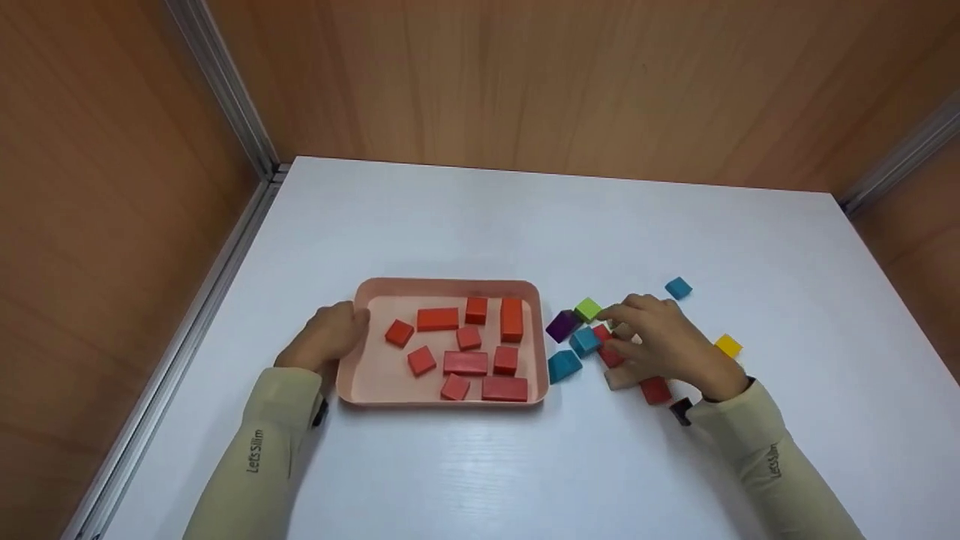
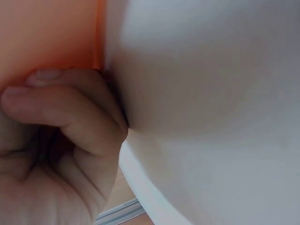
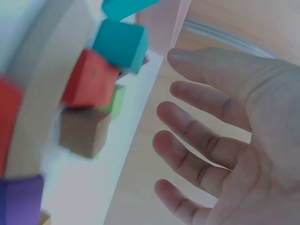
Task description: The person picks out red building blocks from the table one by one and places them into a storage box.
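A pink tray (image 1: pixel 448 284) holds several red blocks (image 1: pixel 465 363). My left hand (image 1: pixel 330 334) grips the tray's left rim with curled fingers (image 2: pixel 61 110), pressed against the tray wall (image 2: pixel 47 33). My right hand (image 1: pixel 646 335) hovers over a cluster of loose blocks to the right of the tray, its fingers (image 3: pixel 197 91) straight and spread, holding nothing. Under and beside it lie a red block (image 1: pixel 610 355), a blue block (image 1: pixel 584 341), a beige block (image 1: pixel 619 379), a green block (image 1: pixel 588 308) and a purple block (image 1: pixel 562 325).
More loose blocks lie around: teal (image 1: pixel 564 366), red (image 1: pixel 655 391), yellow (image 1: pixel 727 346), and blue (image 1: pixel 678 288) farther back. Wooden walls close in the white table (image 1: pixel 480 225) at the back and both sides.
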